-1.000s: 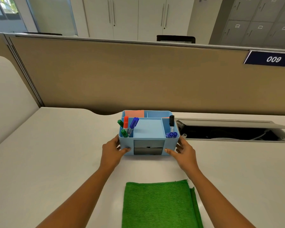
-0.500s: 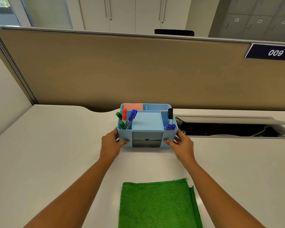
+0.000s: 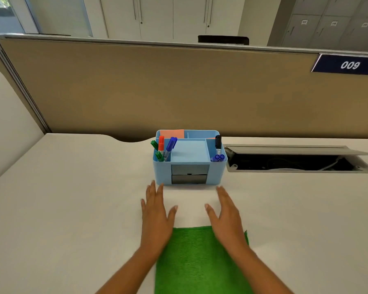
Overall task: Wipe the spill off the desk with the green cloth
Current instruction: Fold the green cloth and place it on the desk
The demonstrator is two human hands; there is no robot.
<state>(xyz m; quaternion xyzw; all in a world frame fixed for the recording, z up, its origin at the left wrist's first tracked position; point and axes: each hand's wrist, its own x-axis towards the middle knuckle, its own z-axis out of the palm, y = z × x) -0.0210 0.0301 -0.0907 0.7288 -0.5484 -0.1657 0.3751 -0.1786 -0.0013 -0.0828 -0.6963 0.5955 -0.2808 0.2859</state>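
A folded green cloth (image 3: pixel 198 262) lies flat on the white desk (image 3: pixel 72 209) at the near edge, between my forearms. My left hand (image 3: pixel 156 215) hovers with fingers spread just beyond the cloth's far left corner. My right hand (image 3: pixel 226 215) is likewise spread over the cloth's far right corner. Both hands hold nothing. A blue desk organiser (image 3: pixel 189 158) with markers and sticky notes stands on the desk a short way beyond my fingertips. I see no spill on the desk surface.
An open cable hatch (image 3: pixel 297 160) with a raised lid is sunk into the desk right of the organiser. A tan partition (image 3: pixel 179 92) with a "009" sign (image 3: pixel 348 64) runs along the back. A white side panel closes off the left.
Both hands have let go of the organiser's sides and drawn back toward me, fingers now spread above the cloth's far edge. The organiser stays where it was set.
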